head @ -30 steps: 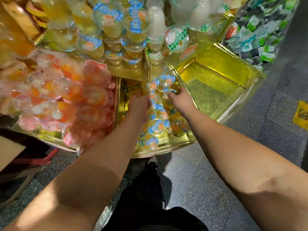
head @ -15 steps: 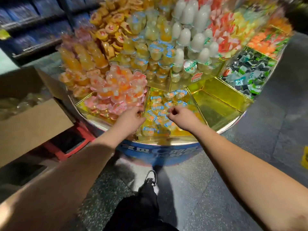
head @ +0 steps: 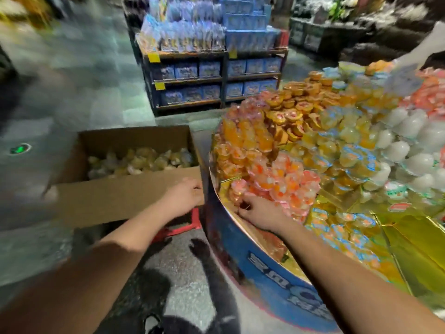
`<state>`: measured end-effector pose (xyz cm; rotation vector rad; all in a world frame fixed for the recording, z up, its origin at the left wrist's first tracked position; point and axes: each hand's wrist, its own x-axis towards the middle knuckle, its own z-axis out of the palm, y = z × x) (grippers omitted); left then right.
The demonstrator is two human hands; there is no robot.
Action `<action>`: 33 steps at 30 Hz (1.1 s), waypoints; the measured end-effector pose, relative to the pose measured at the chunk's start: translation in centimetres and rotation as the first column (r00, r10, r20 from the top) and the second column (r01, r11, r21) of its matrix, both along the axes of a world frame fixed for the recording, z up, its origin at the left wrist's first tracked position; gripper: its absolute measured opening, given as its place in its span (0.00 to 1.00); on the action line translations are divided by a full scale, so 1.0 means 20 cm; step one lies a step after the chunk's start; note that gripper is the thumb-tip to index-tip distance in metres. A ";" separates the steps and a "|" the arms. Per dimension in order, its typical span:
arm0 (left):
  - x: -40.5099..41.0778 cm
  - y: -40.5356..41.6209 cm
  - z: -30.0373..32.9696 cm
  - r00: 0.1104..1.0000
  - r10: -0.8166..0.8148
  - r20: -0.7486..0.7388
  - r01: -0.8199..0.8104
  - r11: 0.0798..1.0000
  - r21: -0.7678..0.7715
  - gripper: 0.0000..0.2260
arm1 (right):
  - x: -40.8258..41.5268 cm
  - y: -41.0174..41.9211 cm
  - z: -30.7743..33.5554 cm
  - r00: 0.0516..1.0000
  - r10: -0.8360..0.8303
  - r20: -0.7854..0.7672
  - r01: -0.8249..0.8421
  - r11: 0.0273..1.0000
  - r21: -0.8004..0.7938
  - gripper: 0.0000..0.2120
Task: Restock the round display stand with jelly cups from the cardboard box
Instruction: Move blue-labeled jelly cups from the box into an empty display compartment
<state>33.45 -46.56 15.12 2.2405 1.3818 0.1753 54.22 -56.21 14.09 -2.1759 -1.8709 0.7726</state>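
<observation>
Two bare forearms reach forward. The left hand point(head: 184, 196) rests on the near flap of the one cardboard box point(head: 125, 196), fingers curled; whether they grip is unclear through the blur. The right hand point(head: 261, 212) lies at the round display stand's point(head: 277, 283) blue rim, fingers bent among pink-orange jelly cups point(head: 284, 182). Pale yellow jelly cups point(head: 142, 161) fill the box. Beyond, one dark shelf unit point(head: 212, 78) holds blue packages.

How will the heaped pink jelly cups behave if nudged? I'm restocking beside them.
The pink jelly cups lie loosely heaped, so they'd probably slide or tumble. Their glossy plastic looks slippery. The right hand touches the heap's lower edge, where one could likely roll out.
</observation>
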 end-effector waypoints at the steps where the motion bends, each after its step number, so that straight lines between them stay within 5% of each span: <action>1: -0.10 0.08 -0.02 1.000 0.028 -0.007 -0.028 1.000 0.004 0.14 | -0.09 0.11 -0.01 1.000 0.023 -0.007 -0.023 1.000 -0.006 0.14; 14: -1.03 1.02 -0.26 0.981 0.193 0.015 -0.189 0.974 -0.127 0.06 | -0.90 1.23 -0.35 0.984 -0.033 -0.176 0.006 0.988 -0.153 0.10; 28: -0.73 1.80 -0.70 0.969 0.247 -0.005 -0.226 0.876 -0.426 0.14 | -0.63 1.95 -0.70 0.924 -0.295 -0.243 0.274 0.955 -0.117 0.01; 33: -0.58 2.10 -0.90 0.952 0.288 -0.108 -0.295 0.758 -0.582 0.13 | -0.52 2.20 -0.90 0.873 -0.410 -0.263 0.358 0.906 -0.225 0.09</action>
